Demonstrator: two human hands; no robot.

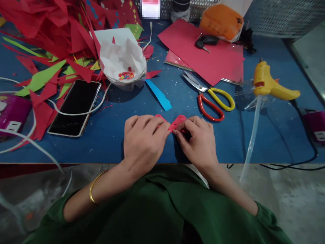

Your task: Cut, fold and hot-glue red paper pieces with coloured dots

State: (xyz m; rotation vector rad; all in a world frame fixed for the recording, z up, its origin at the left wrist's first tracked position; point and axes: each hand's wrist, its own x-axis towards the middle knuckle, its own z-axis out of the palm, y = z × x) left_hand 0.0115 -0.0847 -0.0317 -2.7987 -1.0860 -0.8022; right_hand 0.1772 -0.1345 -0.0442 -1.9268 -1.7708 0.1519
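Observation:
A small piece of folded red paper (pixel 178 119) lies at the front of the blue table, between my two hands. My left hand (pixel 144 139) is closed on its left part, the fingers curled over the top and hiding much of it. On the right side, my right hand (pixel 199 137) pinches the paper between thumb and fingers. A blue paper strip (pixel 159 96) lies just beyond my hands. Scissors (pixel 207 95) with one red and one yellow handle rest beyond my right hand, blades apart and pointing away to the left.
Red and green paper scraps (pixel 58 44) heap at the back left near a phone (pixel 74 108) and white cables. A paper-lined bowl (pixel 123 64) holds tiny coloured bits. Red sheets (pixel 203 54) carry keys (pixel 203 42). A yellow glue gun (pixel 269 81) lies right, its glue stick overhanging the edge.

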